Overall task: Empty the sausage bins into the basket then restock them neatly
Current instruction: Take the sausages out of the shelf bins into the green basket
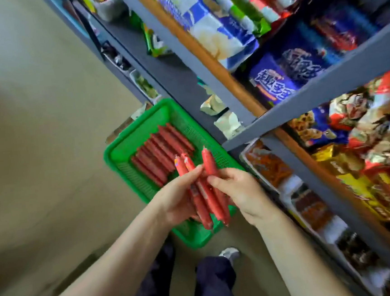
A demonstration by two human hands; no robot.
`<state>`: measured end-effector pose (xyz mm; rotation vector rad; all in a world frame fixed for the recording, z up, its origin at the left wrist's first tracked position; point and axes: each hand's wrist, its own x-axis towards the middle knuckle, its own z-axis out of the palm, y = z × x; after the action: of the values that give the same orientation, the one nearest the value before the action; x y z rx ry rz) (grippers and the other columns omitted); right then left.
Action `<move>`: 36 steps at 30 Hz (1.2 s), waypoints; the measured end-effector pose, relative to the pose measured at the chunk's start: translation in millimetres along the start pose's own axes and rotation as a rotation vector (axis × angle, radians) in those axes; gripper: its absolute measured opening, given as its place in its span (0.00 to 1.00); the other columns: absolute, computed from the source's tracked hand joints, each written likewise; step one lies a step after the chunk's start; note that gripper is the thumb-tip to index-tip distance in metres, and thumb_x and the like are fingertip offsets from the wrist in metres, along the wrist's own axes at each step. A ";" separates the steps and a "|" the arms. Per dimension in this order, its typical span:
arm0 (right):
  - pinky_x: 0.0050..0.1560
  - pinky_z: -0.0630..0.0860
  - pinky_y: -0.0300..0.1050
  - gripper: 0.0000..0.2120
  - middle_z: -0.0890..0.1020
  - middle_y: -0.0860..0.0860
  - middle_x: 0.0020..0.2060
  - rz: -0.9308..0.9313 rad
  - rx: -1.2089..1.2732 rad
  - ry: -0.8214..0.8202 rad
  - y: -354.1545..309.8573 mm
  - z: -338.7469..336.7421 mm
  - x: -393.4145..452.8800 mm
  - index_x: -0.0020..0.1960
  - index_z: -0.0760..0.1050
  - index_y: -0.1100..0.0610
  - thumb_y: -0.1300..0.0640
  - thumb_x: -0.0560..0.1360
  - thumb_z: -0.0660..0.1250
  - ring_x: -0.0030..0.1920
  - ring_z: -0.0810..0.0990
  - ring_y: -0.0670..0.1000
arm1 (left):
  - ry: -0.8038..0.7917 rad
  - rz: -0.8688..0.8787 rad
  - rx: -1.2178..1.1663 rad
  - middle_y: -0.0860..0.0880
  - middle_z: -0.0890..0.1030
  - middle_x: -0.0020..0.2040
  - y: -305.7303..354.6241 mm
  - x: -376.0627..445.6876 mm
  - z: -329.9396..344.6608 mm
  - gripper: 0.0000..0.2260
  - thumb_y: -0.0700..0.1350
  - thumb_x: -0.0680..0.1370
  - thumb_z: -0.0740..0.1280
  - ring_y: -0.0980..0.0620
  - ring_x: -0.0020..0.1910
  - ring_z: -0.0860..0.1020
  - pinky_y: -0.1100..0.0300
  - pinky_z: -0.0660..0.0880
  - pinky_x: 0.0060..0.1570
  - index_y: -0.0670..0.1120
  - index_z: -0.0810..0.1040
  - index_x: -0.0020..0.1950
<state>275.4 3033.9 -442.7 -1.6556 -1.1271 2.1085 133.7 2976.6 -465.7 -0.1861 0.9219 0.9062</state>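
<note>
Several tiers of grey shelving (307,95) are seen on the right, packed with snack bags; white bins (284,187) sit on a lower shelf, their contents blurred and not identifiable. Green basket (119,152) noted on the floor beside the shelf foot, with a row of red sausages (159,153) laid side by side inside it.

A bundle of three or so sausages (203,201) is held above the basket's near end. Left hand (177,201) is cupped beneath the bundle, fingers curled round it. Right hand (240,191) is closed on the sausage nearest the shelf, thumb and fingers pinching it.

Judged step: squaring up a handful, either for laying down or for restocking; which cannot be told.

To be done well: ends should be evened against the left palm before release, the sticks kept parallel, and the bundle lowered flat rather than dropped, so that the laid row is not disturbed. The slippery casings are likely to slide, so a firm grip is advised.
</note>
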 end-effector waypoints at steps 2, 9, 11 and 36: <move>0.40 0.78 0.38 0.05 0.85 0.53 0.41 0.020 0.065 0.033 18.5 4.3 22.0 0.52 0.79 0.59 0.64 0.78 0.66 0.39 0.83 0.46 | 0.023 -0.013 0.000 0.43 0.84 0.52 -3.0 20.2 -24.6 0.15 0.50 0.77 0.62 0.47 0.49 0.84 0.53 0.81 0.52 0.46 0.87 0.49; 0.25 0.67 0.41 0.10 0.71 0.53 0.27 0.044 0.000 0.093 66.1 -2.6 72.8 0.39 0.70 0.55 0.60 0.76 0.69 0.23 0.67 0.49 | 0.174 0.022 0.060 0.39 0.81 0.48 -19.7 67.5 -81.3 0.14 0.48 0.71 0.70 0.45 0.41 0.83 0.50 0.81 0.47 0.40 0.80 0.52; 0.23 0.65 0.40 0.13 0.70 0.52 0.23 0.062 -0.105 0.051 77.3 -1.5 76.8 0.36 0.70 0.55 0.59 0.74 0.72 0.21 0.66 0.49 | 0.201 0.020 0.053 0.38 0.82 0.51 -29.3 76.3 -85.4 0.17 0.47 0.71 0.71 0.43 0.44 0.83 0.49 0.83 0.47 0.39 0.80 0.56; 0.33 0.78 0.49 0.11 0.78 0.51 0.29 0.172 -0.709 0.211 157.8 -63.6 168.1 0.36 0.74 0.53 0.51 0.69 0.75 0.29 0.76 0.55 | 0.378 -0.069 0.008 0.52 0.83 0.34 -98.3 143.8 -120.6 0.05 0.39 0.81 0.62 0.56 0.32 0.82 0.59 0.73 0.44 0.48 0.76 0.51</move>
<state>319.1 3055.4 -676.8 -2.2694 -1.8489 1.6463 173.4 2940.1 -670.6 -0.3894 1.2606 0.8167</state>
